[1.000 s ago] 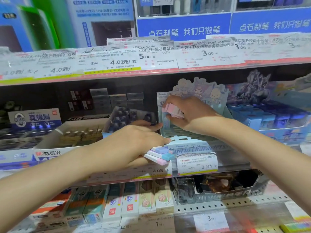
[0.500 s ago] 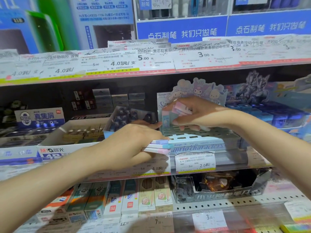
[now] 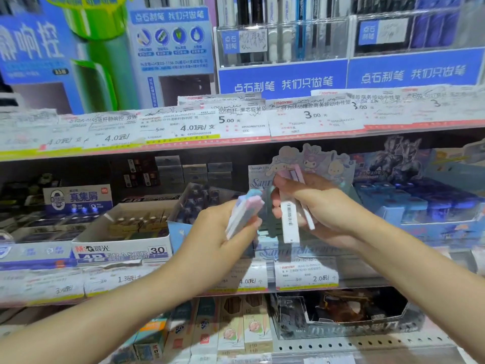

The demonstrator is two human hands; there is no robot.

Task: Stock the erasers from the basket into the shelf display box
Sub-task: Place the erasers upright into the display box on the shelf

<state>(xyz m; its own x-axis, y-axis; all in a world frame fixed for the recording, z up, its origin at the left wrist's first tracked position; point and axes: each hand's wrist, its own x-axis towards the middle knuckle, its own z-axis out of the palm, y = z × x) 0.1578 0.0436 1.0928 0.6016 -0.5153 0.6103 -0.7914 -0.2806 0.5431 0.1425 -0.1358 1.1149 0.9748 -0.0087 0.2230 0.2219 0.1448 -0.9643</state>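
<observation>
My left hand (image 3: 223, 227) grips a stack of pastel erasers (image 3: 245, 211), long axis tilted up-right. My right hand (image 3: 315, 206) pinches a few more erasers (image 3: 290, 219), near upright, barcode facing me. The display box (image 3: 296, 252) sits just below and behind, nearer the right hand.

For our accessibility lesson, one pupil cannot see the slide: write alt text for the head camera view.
Two hands hold pastel erasers in front of a shop shelf: the left hand grips a stack of erasers, the right hand holds several erasers upright. Behind them stands a cartoon-character display box, with price labels along the shelf edge.
</observation>
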